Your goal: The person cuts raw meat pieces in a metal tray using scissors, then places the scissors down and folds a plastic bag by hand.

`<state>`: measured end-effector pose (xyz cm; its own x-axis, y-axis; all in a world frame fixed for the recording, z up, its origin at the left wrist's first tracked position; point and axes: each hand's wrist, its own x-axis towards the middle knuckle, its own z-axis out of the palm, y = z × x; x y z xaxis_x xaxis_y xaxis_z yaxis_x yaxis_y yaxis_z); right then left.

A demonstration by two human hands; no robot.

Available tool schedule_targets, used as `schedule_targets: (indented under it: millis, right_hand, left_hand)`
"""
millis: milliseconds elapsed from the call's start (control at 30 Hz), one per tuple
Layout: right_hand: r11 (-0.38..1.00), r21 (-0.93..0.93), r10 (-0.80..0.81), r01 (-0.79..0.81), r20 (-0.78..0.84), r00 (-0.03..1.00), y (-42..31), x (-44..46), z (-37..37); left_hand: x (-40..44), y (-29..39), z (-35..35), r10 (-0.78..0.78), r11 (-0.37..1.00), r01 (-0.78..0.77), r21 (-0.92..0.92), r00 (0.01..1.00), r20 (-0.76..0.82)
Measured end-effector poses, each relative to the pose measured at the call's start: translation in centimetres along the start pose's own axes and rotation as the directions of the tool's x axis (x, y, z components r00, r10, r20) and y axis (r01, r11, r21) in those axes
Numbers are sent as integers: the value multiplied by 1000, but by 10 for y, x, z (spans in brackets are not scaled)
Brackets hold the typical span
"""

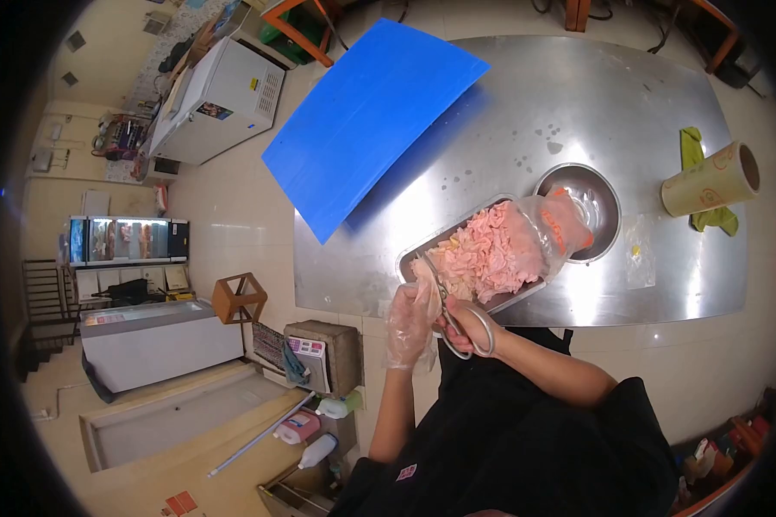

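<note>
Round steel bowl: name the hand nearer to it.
Right. In the picture, the right hand is below and left of the bowl; the gloved left hand is farther left.

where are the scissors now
In the head view, the scissors are below and right of centre, in the right hand, beside the gloved left hand at the left end of the metal tray.

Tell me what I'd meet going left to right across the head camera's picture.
Lit glass-fronted cabinet → scale-like device with pink keys → gloved left hand → scissors → round steel bowl → patterned roll.
</note>
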<state>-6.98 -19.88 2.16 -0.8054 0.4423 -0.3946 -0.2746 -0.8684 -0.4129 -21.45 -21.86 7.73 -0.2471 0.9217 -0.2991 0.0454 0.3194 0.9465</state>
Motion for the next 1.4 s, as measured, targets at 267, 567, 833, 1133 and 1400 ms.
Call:
schedule_targets:
  millis: [267,567,833,1133,1400]
  right_hand:
    - [995,96,-17,22,-48,999,-4,5,-11]
    - [872,-489,68,23,168,983,-7,-22,-55]
    - [859,-493,-36,141,215,976,-6,-15,-41]
    - [864,-486,-49,130,175,983,-8,-14,-25]
    - [949,-304,27,86,348,937,-4,-6,-22]
  left_hand:
    - [4,-15,-17,42,983,-38,181,999,-15]
    - [25,-7,-27,-1,979,5,203,1000,-20]
    - [39,-23,-19,153,966,-181,186,976,156]
    - [21,24,5,-89,888,138,-438,987,131]
    - [33,-55,-20,-188,817,288,-501,952,240]
